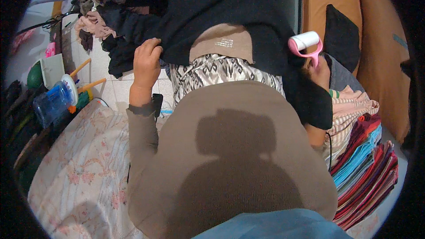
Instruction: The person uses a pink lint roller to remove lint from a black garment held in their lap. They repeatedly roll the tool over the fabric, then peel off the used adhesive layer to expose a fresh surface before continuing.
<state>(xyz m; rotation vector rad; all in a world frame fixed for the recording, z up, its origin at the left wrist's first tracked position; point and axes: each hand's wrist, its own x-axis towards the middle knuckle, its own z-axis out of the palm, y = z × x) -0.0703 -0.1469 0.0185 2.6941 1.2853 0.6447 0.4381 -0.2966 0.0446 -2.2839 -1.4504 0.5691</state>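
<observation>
A black garment lies spread across my lap and stretches away ahead of me. Its beige inner patch with small pale print faces up. At the garment's left edge, my left hand has its fingers closed on the cloth. My right hand, on the right, is wrapped round the handle of a pink lint roller. The white roll points up and away from the garment. Part of the black cloth hangs over my right forearm, hiding some of it.
Stacked, folded coloured cloths and a striped pink garment sit at my right. Beyond them is an orange-brown cushioned seat. More clothes are heaped at the far left, near a clear blue plastic bottle. Floral fabric covers the near left.
</observation>
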